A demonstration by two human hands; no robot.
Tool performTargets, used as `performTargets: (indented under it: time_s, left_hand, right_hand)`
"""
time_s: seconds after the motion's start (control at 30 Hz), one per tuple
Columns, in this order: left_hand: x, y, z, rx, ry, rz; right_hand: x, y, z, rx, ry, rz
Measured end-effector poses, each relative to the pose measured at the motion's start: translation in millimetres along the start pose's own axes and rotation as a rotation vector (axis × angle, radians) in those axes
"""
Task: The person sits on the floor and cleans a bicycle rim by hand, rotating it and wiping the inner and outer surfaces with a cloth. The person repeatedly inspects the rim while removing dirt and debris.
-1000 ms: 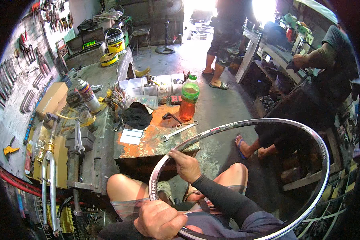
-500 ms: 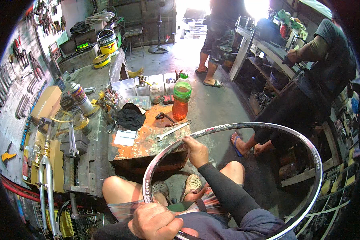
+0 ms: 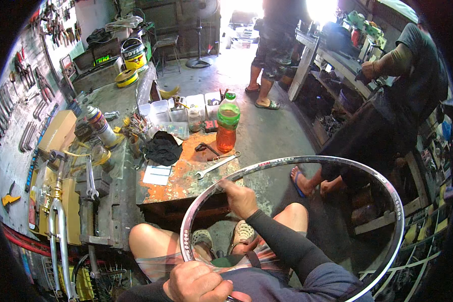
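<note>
A bare bicycle wheel rim [image 3: 400,211], black with silver edges and no spokes, is tilted across my lap and reaches to the right. My left hand [image 3: 199,282] is closed round its near left part, low in the view. Further up the same side my right hand [image 3: 240,199], in a black sleeve, grips the rim with its fingers partly hidden. Beyond the rim, a combination wrench [image 3: 218,165] lies on the worn orange tabletop [image 3: 178,186]. Beside it are a dark-handled tool [image 3: 206,148], a bottle of red liquid [image 3: 227,132], a black cloth [image 3: 162,147] and white paper [image 3: 157,174].
On the left bench [image 3: 117,211] stand a spray can [image 3: 101,126], a clamped wrench [image 3: 91,178] and a silver bicycle fork [image 3: 58,221]. Clear plastic bins [image 3: 160,109] line the table's back. One person [image 3: 407,90] works at the right bench; another person [image 3: 272,55] stands further off.
My right hand has slid a little down and to the left along the rim. The rim has shifted slightly; my left hand has moved slightly down and right, keeping its hold.
</note>
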State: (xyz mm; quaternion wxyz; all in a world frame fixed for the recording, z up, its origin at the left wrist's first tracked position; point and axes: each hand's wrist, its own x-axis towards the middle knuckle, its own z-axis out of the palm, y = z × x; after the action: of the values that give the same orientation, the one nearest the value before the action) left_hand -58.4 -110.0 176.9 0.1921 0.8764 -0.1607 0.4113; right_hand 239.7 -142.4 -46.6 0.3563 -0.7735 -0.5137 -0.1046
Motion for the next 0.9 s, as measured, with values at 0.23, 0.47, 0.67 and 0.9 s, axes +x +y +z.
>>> performTargets:
  time_s: [0.23,0.47,0.67,0.9]
  left_hand:
    - [-3,-2,-2,0.002,-0.020,-0.016]
    - [-6,-2,-4,-0.018,-0.012,-0.040]
    - [-6,-2,-5,-0.017,-0.031,-0.013]
    - [-3,-2,-4,-0.034,-0.030,0.035]
  right_hand:
    - [-5,-21,9,0.152,0.056,-0.116]
    - [3,-12,0,0.065,-0.059,-0.016]
    - [-5,-46,-4,0.268,-0.102,-0.117]
    - [-14,-92,-7,0.483,-0.068,-0.196]
